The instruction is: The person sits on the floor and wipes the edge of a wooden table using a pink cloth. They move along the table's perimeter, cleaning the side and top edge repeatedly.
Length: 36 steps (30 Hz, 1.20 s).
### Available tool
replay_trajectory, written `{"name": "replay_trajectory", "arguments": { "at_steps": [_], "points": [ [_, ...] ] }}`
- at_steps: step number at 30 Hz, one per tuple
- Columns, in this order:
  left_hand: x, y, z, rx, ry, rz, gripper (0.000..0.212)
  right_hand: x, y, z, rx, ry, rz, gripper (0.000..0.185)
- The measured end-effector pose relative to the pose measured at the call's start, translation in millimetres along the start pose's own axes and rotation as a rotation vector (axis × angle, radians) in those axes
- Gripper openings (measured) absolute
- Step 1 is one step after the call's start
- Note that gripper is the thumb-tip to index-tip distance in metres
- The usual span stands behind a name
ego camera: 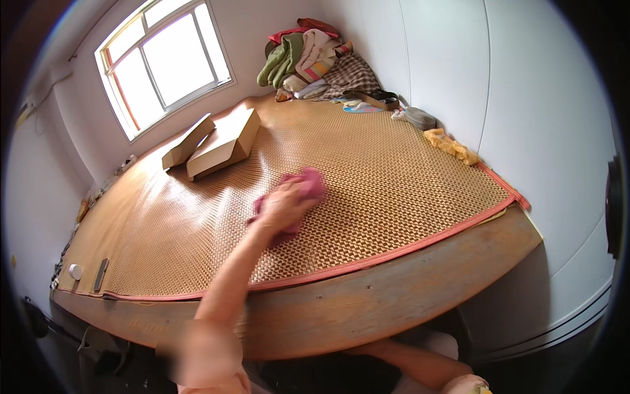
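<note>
My left hand [284, 204] lies over a crumpled dark pink cloth [311, 184] on a woven mat [384, 197], its fingers pressing on the fabric, a little blurred. Parts of the cloth show beyond the fingertips and below the palm. The mat has a brown and tan pattern and a pink-red bound edge, and covers a wooden platform [374, 300]. My right forearm reaches in below the platform's front edge, and the right hand itself is hidden there.
Open cardboard boxes [221, 147] stand towards the window. Folded quilts and clothes [315, 61] are heaped in the far corner. Along the right wall lie a belt [379, 100], a grey pouch [420, 118] and a yellow cloth [450, 146]. A white round object [75, 272] sits at the left.
</note>
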<state>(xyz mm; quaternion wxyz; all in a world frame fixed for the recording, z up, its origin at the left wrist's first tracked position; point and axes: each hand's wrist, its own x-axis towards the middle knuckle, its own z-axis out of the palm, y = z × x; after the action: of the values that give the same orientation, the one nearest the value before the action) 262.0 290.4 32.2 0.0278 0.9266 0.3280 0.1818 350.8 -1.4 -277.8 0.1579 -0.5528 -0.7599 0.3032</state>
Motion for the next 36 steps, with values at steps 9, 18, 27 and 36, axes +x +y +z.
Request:
{"name": "replay_trajectory", "arguments": {
  "at_steps": [9,18,27,36],
  "points": [
    [-252,-272,-112,0.407,0.084,-0.873,0.074,2,-7,4,-0.042,-0.020,-0.016,0.046],
    [-172,-272,-94,0.415,-0.025,-1.203,0.079,4,-7,0,-0.048,-0.028,0.011,0.046],
    [99,-1,22,0.091,-0.130,-0.405,0.063,6,-9,-2,-0.061,-0.044,0.011,0.047],
    [70,181,59,-0.289,-0.079,0.590,0.063,9,-10,2,-0.111,-0.067,0.016,0.047]
  ]
}}
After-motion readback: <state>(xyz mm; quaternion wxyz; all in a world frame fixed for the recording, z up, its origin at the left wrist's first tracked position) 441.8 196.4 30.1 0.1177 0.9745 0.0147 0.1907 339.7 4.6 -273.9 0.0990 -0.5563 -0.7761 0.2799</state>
